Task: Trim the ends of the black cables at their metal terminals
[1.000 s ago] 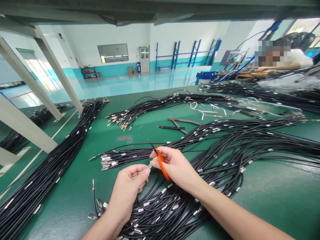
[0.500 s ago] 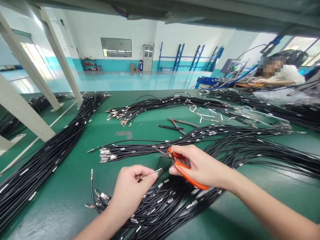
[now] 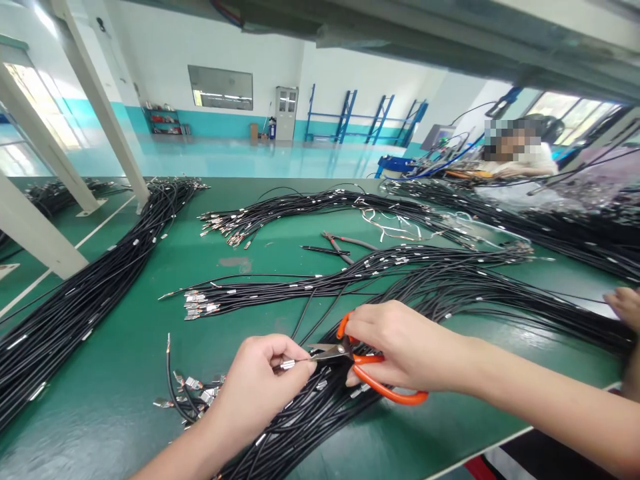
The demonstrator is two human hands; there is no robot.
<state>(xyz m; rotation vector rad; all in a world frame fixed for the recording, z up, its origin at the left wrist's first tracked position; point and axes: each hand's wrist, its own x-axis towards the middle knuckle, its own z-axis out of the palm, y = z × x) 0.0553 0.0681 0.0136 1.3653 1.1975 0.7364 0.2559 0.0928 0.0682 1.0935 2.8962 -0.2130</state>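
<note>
Thumb and fingertips of my left hand (image 3: 263,383) pinch a black cable with a silver metal piece (image 3: 287,365) on it, seen between the thumb and the curled fingers. My right hand (image 3: 400,340) is closed around orange-handled scissors (image 3: 341,350). Their blades point left and reach my left fingertips; whether they touch the cable I cannot make out. Under both hands lies a bundle of black cables (image 3: 320,427) with white labels. Cable ends with metal terminals (image 3: 193,383) stick out left of my left wrist.
Further cable bundles lie across the green table (image 3: 115,373), including a thick one (image 3: 110,273) at left. Pliers (image 3: 337,247) and a black pen-like tool (image 3: 320,250) lie behind. Another person's hand (image 3: 625,307) is at the right edge; a co-worker (image 3: 520,157) sits far right.
The scissors have come down and left to my left fingertips. My left hand has shifted its hold on the cable end. The view has swung right, and another person's hand now shows.
</note>
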